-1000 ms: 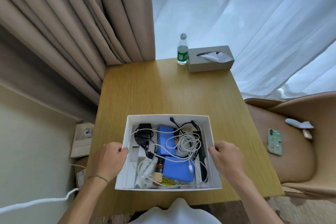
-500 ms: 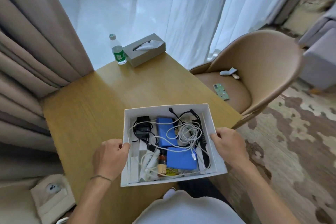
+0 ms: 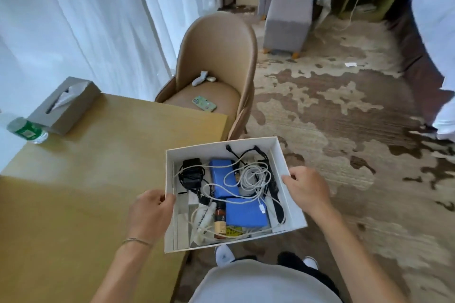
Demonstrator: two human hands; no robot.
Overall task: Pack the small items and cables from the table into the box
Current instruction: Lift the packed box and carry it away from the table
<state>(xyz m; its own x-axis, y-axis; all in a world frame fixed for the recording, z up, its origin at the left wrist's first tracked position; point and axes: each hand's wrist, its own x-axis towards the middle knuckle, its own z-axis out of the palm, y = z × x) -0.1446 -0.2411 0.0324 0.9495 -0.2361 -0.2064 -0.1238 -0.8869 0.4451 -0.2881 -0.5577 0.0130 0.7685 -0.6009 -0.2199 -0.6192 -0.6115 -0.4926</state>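
Both hands gripped the white box (image 3: 290, 211), my left hand (image 3: 150, 214) curled on its left wall and my right hand (image 3: 305, 189) on its right, holding it just right of the wooden table (image 3: 98, 179), white cables (image 3: 253, 177) inside.

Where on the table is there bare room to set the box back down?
The table is bare from the tissue box and bottle down to the left hand. The box, held by both hands (right hand), is crowded.
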